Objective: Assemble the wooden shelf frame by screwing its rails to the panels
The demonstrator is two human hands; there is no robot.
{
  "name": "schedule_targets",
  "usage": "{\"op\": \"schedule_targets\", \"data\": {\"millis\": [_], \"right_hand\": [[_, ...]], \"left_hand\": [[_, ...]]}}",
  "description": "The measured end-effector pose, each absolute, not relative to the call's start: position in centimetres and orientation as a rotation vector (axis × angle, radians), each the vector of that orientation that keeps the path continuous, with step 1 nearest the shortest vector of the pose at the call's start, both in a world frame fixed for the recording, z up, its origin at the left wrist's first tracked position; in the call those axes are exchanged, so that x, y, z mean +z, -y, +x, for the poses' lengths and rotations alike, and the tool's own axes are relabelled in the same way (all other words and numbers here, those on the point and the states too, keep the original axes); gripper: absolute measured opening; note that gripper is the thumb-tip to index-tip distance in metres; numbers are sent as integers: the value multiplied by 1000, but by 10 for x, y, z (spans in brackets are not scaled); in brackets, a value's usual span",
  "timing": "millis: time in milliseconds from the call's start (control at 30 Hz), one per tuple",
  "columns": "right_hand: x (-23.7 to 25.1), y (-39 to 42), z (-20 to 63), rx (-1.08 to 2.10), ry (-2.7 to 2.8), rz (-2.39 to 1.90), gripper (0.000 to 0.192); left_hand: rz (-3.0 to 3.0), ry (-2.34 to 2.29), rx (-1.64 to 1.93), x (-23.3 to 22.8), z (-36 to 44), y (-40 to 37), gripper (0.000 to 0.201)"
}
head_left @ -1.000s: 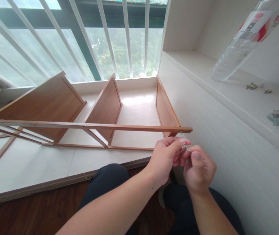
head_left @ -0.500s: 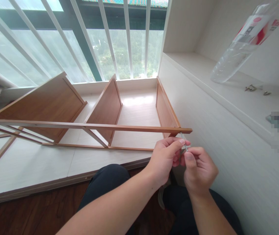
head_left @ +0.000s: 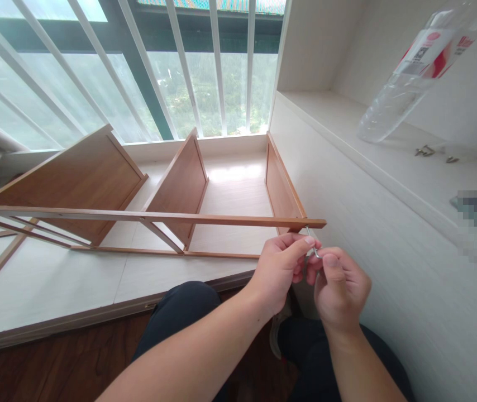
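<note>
A thin metal hex key [head_left: 315,253] reaches from my fingers up to the end of the brown wooden rail [head_left: 234,220]. My left hand [head_left: 278,271] pinches its shaft between thumb and fingers, just below the rail. Around the bent end of the key, my right hand [head_left: 342,287] is closed, with the thumb on top. The rail belongs to a wooden shelf unit that lies on its side. Its end panel [head_left: 282,176] meets the rail close to the key's tip. The screw head there is hidden.
Two more shelf panels [head_left: 182,187] stand up from the unit, on a white ledge [head_left: 146,279] below a barred window. On the right, a white cabinet shelf [head_left: 347,120] bears a plastic bottle [head_left: 406,84] and several small screws [head_left: 425,151]. My knees are under the ledge's front edge.
The right fingers have shifted slightly on the key's bent end, which now shows more clearly. My left hand keeps its grip on the shaft. The view has moved a little.
</note>
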State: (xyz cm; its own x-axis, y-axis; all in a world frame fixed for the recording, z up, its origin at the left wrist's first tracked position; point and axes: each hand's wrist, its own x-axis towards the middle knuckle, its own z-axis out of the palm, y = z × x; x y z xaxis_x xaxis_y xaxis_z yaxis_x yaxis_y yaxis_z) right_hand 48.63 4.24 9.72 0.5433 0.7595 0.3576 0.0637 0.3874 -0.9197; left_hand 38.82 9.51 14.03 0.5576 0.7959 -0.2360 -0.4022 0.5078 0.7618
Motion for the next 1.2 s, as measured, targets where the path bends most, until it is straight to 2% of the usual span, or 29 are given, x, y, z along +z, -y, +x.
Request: {"op": "schedule_targets", "data": {"millis": [300,467,600,1000,1200], "right_hand": [[115,-45,490,1062,826,-889,31],[113,-47,491,1112,783,-888,37],[111,-47,488,1000,792,-880,43],[83,-40,488,493,1046,-1123,38],[87,-38,489,364,1079,-1170,26]], "left_hand": [[734,-633,723,144,386,-96,44],[752,-582,727,145,386,-96,42],[772,-549,742,144,386,-95,39],[756,-621,751,145,386,-96,29],[756,-620,770,145,386,-97,25]]}}
